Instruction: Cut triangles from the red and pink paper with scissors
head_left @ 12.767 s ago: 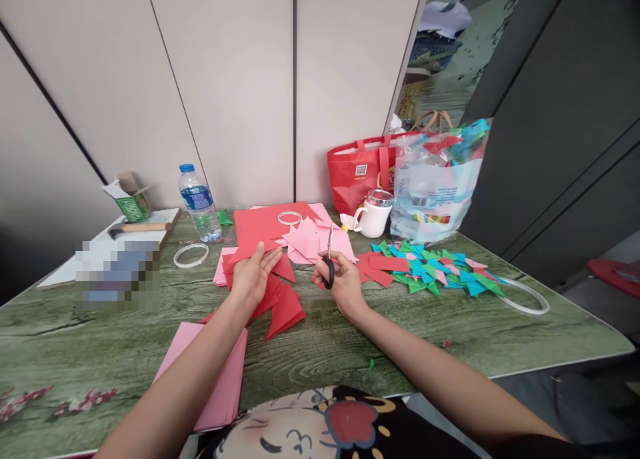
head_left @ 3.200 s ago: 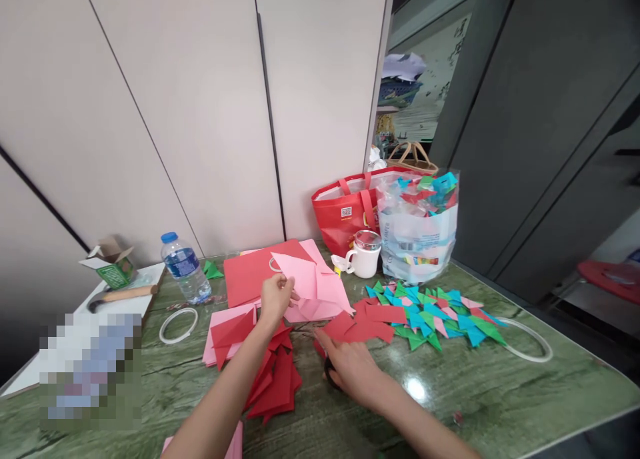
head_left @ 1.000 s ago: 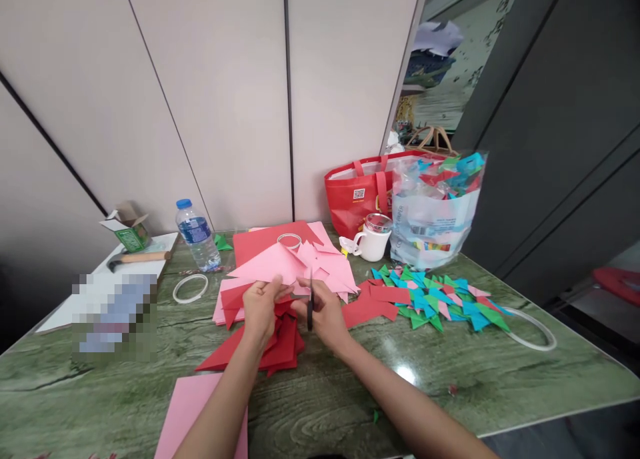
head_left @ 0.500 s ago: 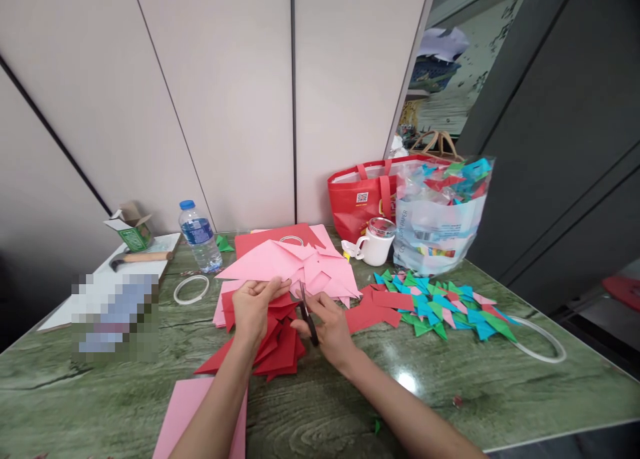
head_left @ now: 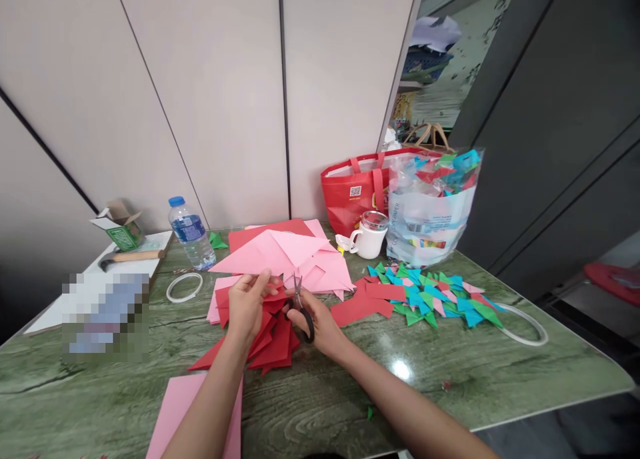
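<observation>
My left hand (head_left: 249, 303) pinches the near edge of a folded pink paper sheet (head_left: 273, 252) and holds it up over the table. In my right hand (head_left: 316, 320) are black-handled scissors (head_left: 301, 307), blades pointing up and slightly apart at the sheet's lower edge. Beneath both hands lies a heap of red paper triangles (head_left: 273, 339). More pink cut pieces (head_left: 327, 275) lie just behind the scissors.
Green marbled table (head_left: 475, 372). A pink paper stack (head_left: 175, 419) sits at the near edge. Also here: scattered coloured triangles (head_left: 433, 295), white mug (head_left: 369, 239), plastic bag of pieces (head_left: 433, 202), red tote (head_left: 353, 189), water bottle (head_left: 189, 232), two white rings (head_left: 183, 287) (head_left: 523, 322), a hammer (head_left: 131, 257).
The pink sheet has risen a little in my left hand. The scissors turned from tilted to upright, and their blades now meet the sheet's edge.
</observation>
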Tool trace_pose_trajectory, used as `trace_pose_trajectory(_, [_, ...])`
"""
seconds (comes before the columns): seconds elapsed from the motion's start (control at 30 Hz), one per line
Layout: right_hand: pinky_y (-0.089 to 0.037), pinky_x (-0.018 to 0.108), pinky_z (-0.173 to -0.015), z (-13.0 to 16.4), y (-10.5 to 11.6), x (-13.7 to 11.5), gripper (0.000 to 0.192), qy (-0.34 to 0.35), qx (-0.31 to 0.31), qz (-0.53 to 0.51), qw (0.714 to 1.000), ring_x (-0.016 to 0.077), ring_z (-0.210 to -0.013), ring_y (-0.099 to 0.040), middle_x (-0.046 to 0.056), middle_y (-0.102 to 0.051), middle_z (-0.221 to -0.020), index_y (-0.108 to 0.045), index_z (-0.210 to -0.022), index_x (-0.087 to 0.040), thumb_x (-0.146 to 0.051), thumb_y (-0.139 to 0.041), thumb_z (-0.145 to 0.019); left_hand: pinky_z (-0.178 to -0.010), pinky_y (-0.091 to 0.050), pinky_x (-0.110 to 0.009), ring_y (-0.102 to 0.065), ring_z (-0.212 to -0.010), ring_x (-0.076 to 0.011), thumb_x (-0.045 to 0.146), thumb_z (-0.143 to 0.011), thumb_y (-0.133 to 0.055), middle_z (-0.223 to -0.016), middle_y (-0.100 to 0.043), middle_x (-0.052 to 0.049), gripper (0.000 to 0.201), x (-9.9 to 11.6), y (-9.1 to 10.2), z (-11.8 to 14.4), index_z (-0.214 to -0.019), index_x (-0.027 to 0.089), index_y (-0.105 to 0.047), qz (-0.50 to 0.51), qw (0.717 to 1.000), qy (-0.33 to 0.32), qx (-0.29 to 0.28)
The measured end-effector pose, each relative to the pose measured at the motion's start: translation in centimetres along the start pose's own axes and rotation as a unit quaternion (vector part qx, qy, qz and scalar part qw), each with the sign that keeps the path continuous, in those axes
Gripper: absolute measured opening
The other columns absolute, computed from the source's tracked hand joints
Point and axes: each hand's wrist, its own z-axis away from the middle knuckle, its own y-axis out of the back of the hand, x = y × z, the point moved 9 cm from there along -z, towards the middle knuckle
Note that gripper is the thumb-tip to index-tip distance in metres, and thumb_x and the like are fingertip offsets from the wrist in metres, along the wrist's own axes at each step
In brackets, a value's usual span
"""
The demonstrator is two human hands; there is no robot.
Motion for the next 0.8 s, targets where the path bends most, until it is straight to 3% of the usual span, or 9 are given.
trace_pose_trajectory(0.23, [-0.038, 0.024, -0.064, 0.1, -0.9, 1.2, 0.046, -0.073, -0.029, -0.107, 0.991, 0.0119, -0.066, -0.045, -0.001, -0.049, -0.074, -0.057, -0.097, -0.016, -0.047, -0.069, -0.065, -0.043, -0.036, -0.020, -0.045, -0.040, -0.0063, 0.026, -0.064, -0.069, -0.051, -0.058, 0.001, 0.020, -0.8, -1.1, 1.1, -0.058, 0.012, -0.056, -0.090, 0.996, -0.017, -0.011])
trace_pose_trajectory(0.4, [-0.035, 0.023, -0.064, 0.1, -0.7, 1.1, 0.036, -0.085, -0.031, -0.152, 0.984, 0.0105, -0.067, -0.041, -0.001, -0.046, -0.073, -0.057, -0.087, -0.015, -0.044, -0.067, -0.068, -0.045, -0.039, -0.021, -0.047, -0.041, -0.0078, 0.026, -0.067, -0.067, -0.049, -0.057, 0.001, 0.020, -1.3, -1.8, 1.6, -0.057, 0.014, -0.054, -0.138, 0.990, -0.027, -0.029])
trace_pose_trajectory(0.8, [-0.037, 0.025, -0.072, 0.2, -0.1, 1.8, 0.041, -0.133, -0.035, -0.187, 0.973, 0.0121, -0.074, -0.045, 0.000, -0.053, -0.081, -0.062, -0.096, -0.017, -0.042, -0.071, -0.064, -0.052, -0.048, -0.024, -0.059, -0.050, -0.0128, 0.028, -0.063, -0.069, -0.057, -0.063, -0.001, 0.018, -1.8, -1.4, 1.0, -0.065, 0.013, -0.059, -0.144, 0.989, -0.009, -0.036])
